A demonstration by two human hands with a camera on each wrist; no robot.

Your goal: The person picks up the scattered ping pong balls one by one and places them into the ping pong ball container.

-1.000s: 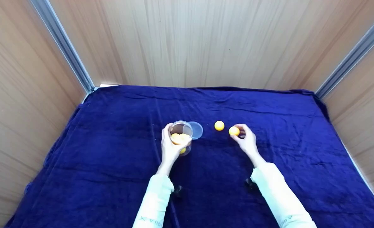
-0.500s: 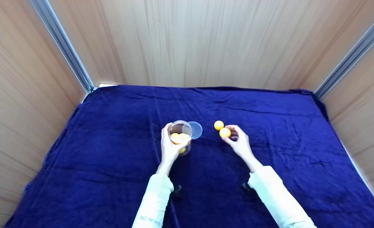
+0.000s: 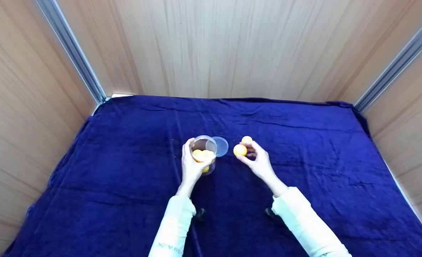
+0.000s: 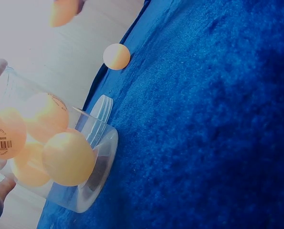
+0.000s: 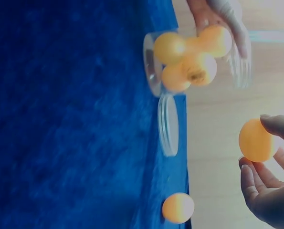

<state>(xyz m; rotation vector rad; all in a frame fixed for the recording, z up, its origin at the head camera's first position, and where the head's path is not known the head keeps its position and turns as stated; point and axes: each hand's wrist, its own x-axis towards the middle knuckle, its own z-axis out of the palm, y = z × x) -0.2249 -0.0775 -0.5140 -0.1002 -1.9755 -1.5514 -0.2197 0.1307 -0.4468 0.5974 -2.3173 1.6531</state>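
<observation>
Location: a booth-type enclosure (image 3: 21,117). Indicators: wood-grain panels (image 3: 211,46) on three sides, grey metal posts (image 3: 72,48) at the corners, and a dark-blue cloth (image 3: 125,164) spread between the panels. Building type: not determinable.

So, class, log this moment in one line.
left hand: grips clear jar | right hand: pinches ping-pong ball | lid, loose ball: on blue cloth

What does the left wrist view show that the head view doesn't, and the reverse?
Only the left wrist view: a black barcode on an orange ball inside the clear plastic jar.
Only the head view: both pale sleeves and the grey metal corner posts.
Both: the jar gripped by the left hand, the clear round plastic lid, the loose orange ball on the blue cloth, and the pinched orange ball in the right hand.
</observation>
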